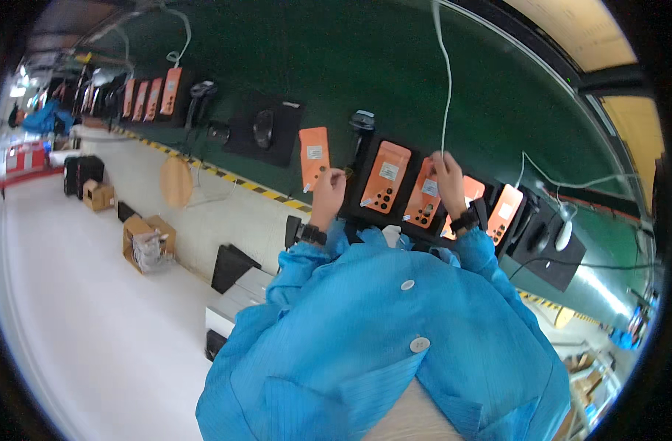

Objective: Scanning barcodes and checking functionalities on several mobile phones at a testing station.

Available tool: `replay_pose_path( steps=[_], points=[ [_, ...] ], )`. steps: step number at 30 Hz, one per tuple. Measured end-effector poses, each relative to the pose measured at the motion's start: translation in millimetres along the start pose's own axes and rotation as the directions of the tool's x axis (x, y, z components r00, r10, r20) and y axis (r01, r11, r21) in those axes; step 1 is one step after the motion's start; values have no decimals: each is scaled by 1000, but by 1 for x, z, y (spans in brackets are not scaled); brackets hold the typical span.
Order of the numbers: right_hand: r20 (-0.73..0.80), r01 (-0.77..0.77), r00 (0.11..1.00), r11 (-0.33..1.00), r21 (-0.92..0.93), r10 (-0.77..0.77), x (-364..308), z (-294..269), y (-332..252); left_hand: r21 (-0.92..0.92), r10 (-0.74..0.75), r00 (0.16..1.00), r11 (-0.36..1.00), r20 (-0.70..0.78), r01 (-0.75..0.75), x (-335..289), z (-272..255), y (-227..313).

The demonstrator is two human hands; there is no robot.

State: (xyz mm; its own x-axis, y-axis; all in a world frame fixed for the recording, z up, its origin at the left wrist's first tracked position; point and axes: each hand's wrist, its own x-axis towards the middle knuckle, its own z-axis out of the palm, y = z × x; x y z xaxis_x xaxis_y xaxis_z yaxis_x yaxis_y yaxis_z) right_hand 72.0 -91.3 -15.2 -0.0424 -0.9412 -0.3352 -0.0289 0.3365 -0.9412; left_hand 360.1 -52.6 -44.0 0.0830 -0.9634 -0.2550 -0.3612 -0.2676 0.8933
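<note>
My left hand (328, 197) is closed, fingers curled, against the lower right edge of an orange smartphone (313, 147) lying back up with a white label. Whether it grips the phone or something small cannot be made out. My right hand (448, 185) pinches the end of a white cable (447, 88) at the top of a second orange smartphone (422, 206), partly covering it. Between the hands lies another orange smartphone (389, 158), its camera lenses toward me. To the right are two more, one (473, 191) partly behind my right wrist, the other (506, 209) uncovered.
A handheld scanner (362, 121) stands between the left phones. Further left are a black mouse (263, 128) on a mat and more orange phones (154, 99). At right, another mat (564, 257) lies beside a white mouse (564, 235). Cartons (148, 242) and a round stool (176, 181) stand by the green bench (314, 59).
</note>
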Motion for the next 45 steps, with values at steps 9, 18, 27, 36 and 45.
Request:
replay_pose_path(
  steps=[9,18,27,36,45],
  points=[
    [41,12,999,924,-382,4,-90,-2,39,66,-68,973,996,220,55,129,35,1],
    [83,277,935,567,-775,-344,-15,46,11,-20,-184,941,980,284,198,50,-11,38],
    [159,280,945,456,-844,-287,-3,55,9,39,-272,849,957,454,286,-21,-27,58],
    [112,227,949,394,-891,-293,-4,59,18,-22,-283,782,935,555,354,-12,-7,60],
    [100,279,930,499,-820,-354,-3,57,16,2,-400,703,870,588,493,2,-18,94]
  ],
)
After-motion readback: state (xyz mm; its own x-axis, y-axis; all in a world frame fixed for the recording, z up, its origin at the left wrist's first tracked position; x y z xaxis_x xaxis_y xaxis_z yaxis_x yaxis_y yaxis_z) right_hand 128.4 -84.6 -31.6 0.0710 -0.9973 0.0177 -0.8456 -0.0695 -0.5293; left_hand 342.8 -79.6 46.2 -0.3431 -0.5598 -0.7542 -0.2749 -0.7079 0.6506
